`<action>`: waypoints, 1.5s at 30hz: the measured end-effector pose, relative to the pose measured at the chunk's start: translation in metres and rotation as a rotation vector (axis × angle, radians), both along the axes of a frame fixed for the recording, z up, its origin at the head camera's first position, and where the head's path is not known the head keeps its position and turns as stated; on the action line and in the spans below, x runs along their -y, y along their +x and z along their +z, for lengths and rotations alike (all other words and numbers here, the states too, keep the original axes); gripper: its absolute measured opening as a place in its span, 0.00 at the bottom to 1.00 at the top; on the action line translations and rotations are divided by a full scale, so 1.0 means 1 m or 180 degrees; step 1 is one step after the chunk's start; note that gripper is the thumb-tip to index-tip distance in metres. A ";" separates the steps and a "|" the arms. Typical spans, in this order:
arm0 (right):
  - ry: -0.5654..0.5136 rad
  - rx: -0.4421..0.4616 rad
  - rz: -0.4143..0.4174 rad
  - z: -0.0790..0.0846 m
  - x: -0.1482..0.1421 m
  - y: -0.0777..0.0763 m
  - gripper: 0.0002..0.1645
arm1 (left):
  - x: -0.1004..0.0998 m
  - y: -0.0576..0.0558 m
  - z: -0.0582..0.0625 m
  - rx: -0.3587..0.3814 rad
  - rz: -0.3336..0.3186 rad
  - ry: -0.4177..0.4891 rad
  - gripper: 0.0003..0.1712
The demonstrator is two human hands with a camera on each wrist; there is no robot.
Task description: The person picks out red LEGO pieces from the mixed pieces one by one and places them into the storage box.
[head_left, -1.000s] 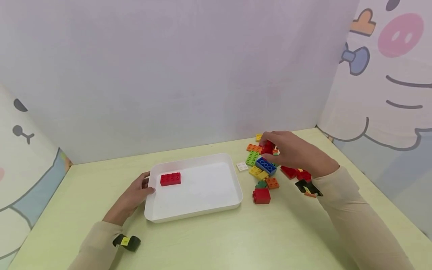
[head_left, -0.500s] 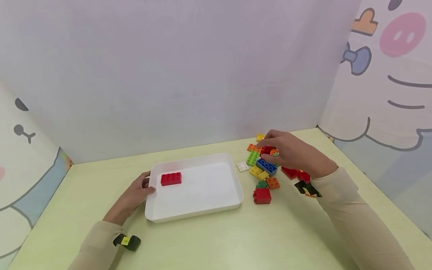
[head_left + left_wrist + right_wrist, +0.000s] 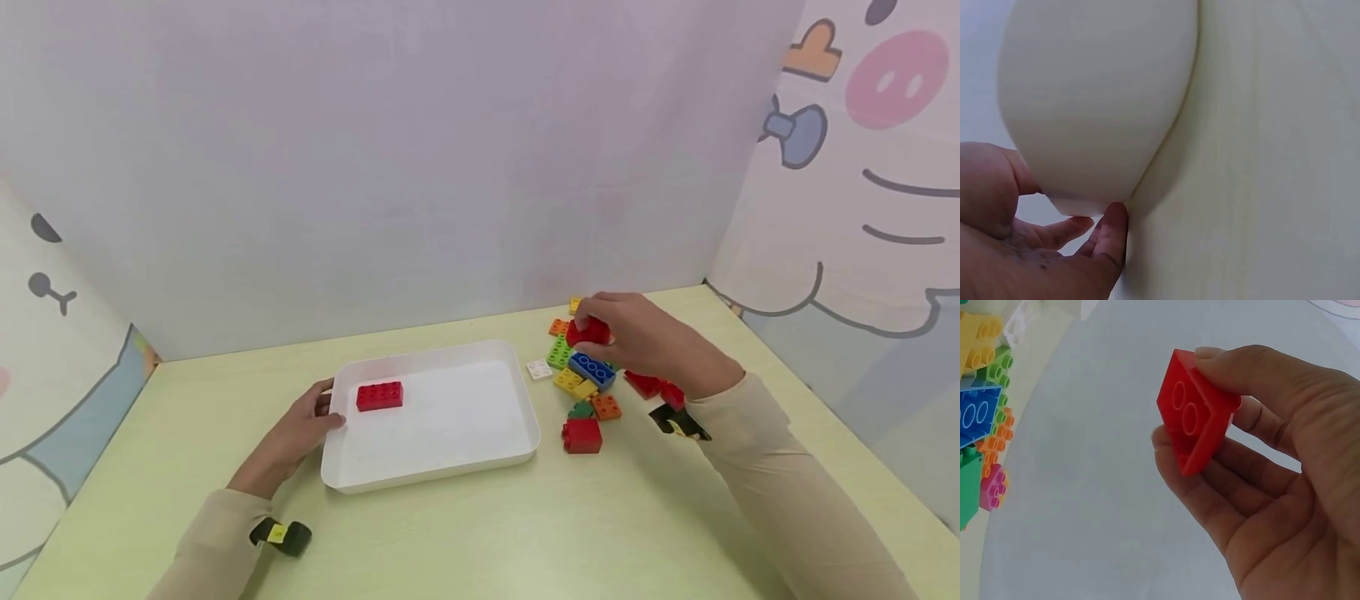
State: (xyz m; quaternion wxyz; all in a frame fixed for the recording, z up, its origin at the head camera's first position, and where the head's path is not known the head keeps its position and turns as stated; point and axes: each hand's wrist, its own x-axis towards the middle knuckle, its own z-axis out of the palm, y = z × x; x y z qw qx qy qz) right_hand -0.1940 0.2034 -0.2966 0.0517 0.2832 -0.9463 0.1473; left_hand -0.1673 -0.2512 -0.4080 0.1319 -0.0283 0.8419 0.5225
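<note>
My left hand grips the left end of a white tray, thumb over the rim and fingers against the outer wall. Inside the tray lies a red brick with studs, toward its left side. My right hand pinches another red building brick between thumb and fingers, above the pile at the right. In the right wrist view this held red brick is tilted, with its hollow underside and round tubes showing. The left wrist view shows the tray's outer wall with fingertips at its lower edge.
Right of the tray, loose bricks include a blue one, a light green one, a white one and a red one nearest the front. More red pieces lie under the right forearm. A wall rises behind the table.
Half a second ago my right fingers were low over the pile; now the red brick shows plainly between thumb and fingers. My left hand and the tray have stayed put.
</note>
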 end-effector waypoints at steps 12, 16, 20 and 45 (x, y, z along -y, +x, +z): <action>0.0005 -0.0205 0.0309 0.000 0.035 0.000 0.27 | 0.005 0.001 0.002 0.0021 0.0006 -0.0004 0.40; -0.0161 -0.0322 0.0521 0.011 0.059 0.001 0.28 | 0.006 0.001 0.002 0.0030 0.0019 -0.0005 0.40; -0.0327 -0.0301 0.0684 0.019 0.083 0.003 0.25 | 0.006 0.000 -0.001 0.0032 0.0002 0.0025 0.40; -0.0464 -0.0311 0.1121 0.034 0.162 0.013 0.22 | 0.006 -0.005 -0.001 0.0046 -0.0026 0.0154 0.40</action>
